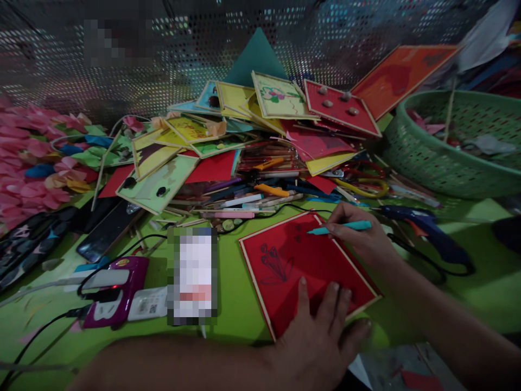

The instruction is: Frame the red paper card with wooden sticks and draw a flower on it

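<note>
A red card (285,304) edged with thin wooden sticks lies on the green table, bearing dark line-drawn flowers at its left and small dark marks near its top corner. My left hand (313,336) rests on its lower part with fingers spread. Between the fingers of my right hand (358,233) is a turquoise marker pen (321,231), its tip close to the marks; whether it touches the card I cannot tell. Just left of the card lies a phone (195,277) with a lit, blurred screen.
Framed cards (280,98) are heaped behind, above scattered pens (244,200). A green basket (448,157) stands at right, near a blue glue gun (427,228). A purple power strip (136,282) with cables sits at left, beyond it pink paper flowers (32,146).
</note>
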The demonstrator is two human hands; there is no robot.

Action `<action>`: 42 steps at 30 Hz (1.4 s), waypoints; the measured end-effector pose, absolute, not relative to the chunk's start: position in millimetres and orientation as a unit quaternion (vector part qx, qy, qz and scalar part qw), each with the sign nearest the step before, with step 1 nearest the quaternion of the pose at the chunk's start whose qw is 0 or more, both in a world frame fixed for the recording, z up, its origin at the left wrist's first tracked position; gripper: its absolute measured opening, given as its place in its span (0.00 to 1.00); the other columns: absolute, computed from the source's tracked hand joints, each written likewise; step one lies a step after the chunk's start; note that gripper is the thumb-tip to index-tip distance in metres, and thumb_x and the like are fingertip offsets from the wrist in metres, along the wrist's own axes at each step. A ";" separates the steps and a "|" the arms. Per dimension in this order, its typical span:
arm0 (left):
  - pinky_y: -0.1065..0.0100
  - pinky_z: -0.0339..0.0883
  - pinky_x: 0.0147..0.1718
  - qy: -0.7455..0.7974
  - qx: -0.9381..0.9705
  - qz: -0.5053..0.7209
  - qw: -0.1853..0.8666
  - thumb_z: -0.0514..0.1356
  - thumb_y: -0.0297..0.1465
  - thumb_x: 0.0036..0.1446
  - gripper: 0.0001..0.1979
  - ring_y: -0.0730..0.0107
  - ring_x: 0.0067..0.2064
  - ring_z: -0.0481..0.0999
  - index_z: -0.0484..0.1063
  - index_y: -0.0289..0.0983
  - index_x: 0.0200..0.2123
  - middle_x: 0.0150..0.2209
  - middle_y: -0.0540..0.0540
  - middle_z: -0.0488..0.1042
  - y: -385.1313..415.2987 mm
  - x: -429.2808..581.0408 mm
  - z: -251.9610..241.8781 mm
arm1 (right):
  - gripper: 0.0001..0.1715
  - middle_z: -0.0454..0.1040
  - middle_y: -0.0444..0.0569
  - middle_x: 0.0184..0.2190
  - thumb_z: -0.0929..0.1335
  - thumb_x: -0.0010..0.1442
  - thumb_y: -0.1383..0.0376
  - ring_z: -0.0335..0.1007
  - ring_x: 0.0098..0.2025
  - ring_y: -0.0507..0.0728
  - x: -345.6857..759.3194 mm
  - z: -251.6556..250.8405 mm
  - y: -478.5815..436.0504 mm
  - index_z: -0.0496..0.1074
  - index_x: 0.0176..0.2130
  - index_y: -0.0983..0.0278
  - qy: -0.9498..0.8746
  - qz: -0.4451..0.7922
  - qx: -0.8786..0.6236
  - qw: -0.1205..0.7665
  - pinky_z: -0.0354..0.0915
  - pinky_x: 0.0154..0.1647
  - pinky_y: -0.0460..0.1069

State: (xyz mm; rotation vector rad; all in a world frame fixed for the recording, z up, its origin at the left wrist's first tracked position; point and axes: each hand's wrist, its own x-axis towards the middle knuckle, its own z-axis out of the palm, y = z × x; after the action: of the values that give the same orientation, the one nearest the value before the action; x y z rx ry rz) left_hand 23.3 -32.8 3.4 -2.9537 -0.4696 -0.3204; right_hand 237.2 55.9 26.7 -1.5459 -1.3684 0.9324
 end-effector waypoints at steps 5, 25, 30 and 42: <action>0.34 0.56 0.55 -0.157 -0.979 -0.109 0.070 0.51 0.36 0.67 0.24 0.45 0.67 0.63 0.66 0.49 0.64 0.67 0.38 0.65 -32.4 23.5 2.7 | 0.10 0.71 0.43 0.23 0.72 0.55 0.59 0.64 0.27 0.55 236.2 26.4 56.1 0.69 0.27 0.60 -0.532 0.400 -0.612 0.426 0.58 0.29 0.51; 0.33 0.55 0.55 -0.164 -0.977 -0.117 0.064 0.50 0.34 0.67 0.23 0.44 0.67 0.63 0.67 0.50 0.63 0.67 0.39 0.66 -34.0 25.0 -0.8 | 0.11 0.72 0.44 0.22 0.73 0.54 0.59 0.64 0.26 0.55 233.6 30.6 55.3 0.71 0.27 0.60 -0.513 0.412 -0.602 0.452 0.57 0.28 0.51; 0.33 0.55 0.55 -0.160 -0.978 -0.112 0.066 0.49 0.34 0.68 0.23 0.44 0.67 0.62 0.66 0.49 0.64 0.68 0.38 0.64 -33.9 23.6 0.5 | 0.11 0.72 0.44 0.23 0.73 0.54 0.59 0.64 0.26 0.55 232.7 32.1 55.7 0.71 0.27 0.60 -0.520 0.407 -0.608 0.440 0.58 0.29 0.51; 0.34 0.56 0.55 -0.161 -0.978 -0.117 0.064 0.49 0.34 0.68 0.23 0.45 0.67 0.63 0.66 0.50 0.64 0.67 0.38 0.65 -34.0 24.1 -0.8 | 0.11 0.70 0.42 0.23 0.72 0.54 0.58 0.62 0.27 0.54 236.8 24.2 57.2 0.69 0.28 0.60 -0.558 0.365 -0.614 0.423 0.57 0.29 0.51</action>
State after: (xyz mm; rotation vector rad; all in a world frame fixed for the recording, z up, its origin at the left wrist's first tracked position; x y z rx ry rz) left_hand 24.1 -34.0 -0.8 -2.9528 -0.4852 -0.3530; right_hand 236.8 57.2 24.2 -1.5362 -1.3978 0.9140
